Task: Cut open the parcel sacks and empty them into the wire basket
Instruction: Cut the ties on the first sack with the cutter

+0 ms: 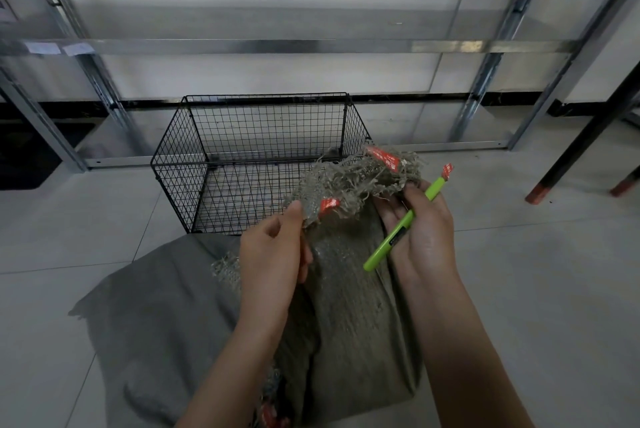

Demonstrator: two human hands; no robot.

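Grey-green woven parcel sack (349, 306): stands on the pale tiled floor (536, 272) right in front of the person, just short of the basket, with its top raised between both hands.
Frayed mouth (356, 178): ragged, loose threads all round, with scraps of red tape (329, 205) clinging to it; I judge the cut on this sack is made.
Left hand (273, 247): pinches the near edge of the mouth between thumb and fingers.
Right hand (422, 230): wraps the lime-green utility knife (394, 237) against its palm, fingertips touching the far edge of the mouth; whether the blade is out I cannot tell.
Black wire-mesh basket (180, 178): sits on the floor just beyond the sack; only mesh and tile show through it, so no emptying is done yet.
Second grey sack (156, 306): lies slumped beside and under the first; cut or not, I cannot tell.
Left to do: tip this sack into the basket, then deal with the other.
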